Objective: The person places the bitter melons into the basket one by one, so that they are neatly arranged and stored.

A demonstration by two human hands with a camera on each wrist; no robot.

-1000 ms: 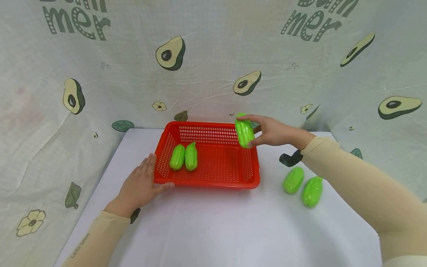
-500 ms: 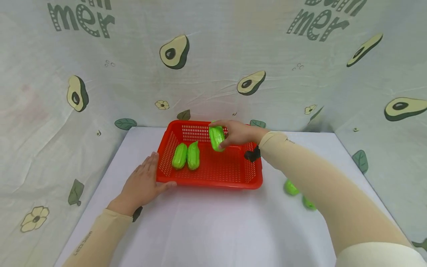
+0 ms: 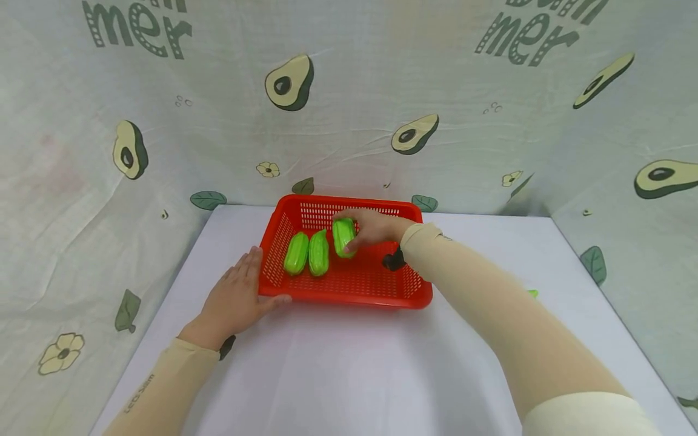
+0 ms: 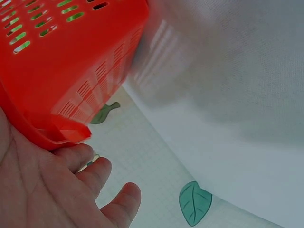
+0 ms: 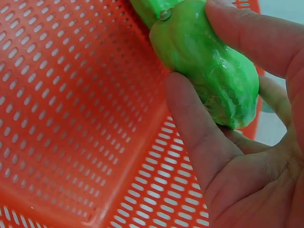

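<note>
Your right hand (image 3: 373,228) grips a green gourd (image 3: 343,237) mid-frame over the red basket (image 3: 349,293); your flat left hand (image 3: 235,298) steadies its side.

Setting: a staged tabletop booth, not a lived-in room. Evidence: printed backdrop cloth (image 3: 349,91) with avocado halves, leaves, small flowers and lettering ending "mer", hung wrinkled on three sides, behind and to either side of the hands; white table surface (image 3: 349,369) beneath the hands, running up to the cloth; props limited to a red perforated plastic basket (image 3: 349,284) and glossy green toy gourds (image 3: 297,254) inside it; no furniture, appliances or windows in view.
</note>
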